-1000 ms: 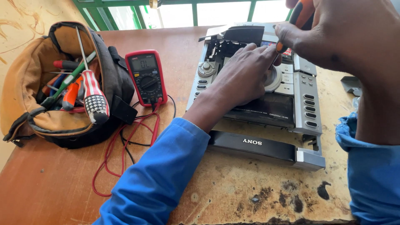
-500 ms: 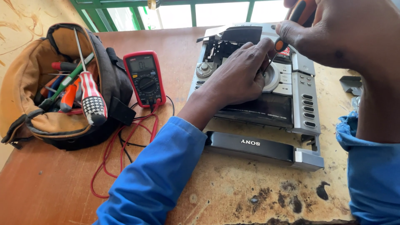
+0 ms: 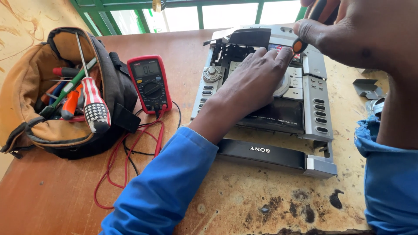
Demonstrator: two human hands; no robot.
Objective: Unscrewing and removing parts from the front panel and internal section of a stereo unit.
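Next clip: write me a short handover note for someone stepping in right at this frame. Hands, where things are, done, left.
Left hand: flat on the silver stereo front panel, steadying it.
Right hand: gripping an orange-and-black screwdriver, tip hidden.
Panel lies face up on the worn wooden table.
Red multimeter and open tool bag sit to the left.
Done: panel laid out, top section looks opened.
Left: whatever the driver is working, not visible.

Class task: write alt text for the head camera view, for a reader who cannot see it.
A person's left hand presses flat on a silver stereo front panel lying on a worn wooden table, while the right hand holds an orange-and-black screwdriver over it. Left of them sit a red multimeter and an open tan tool bag.
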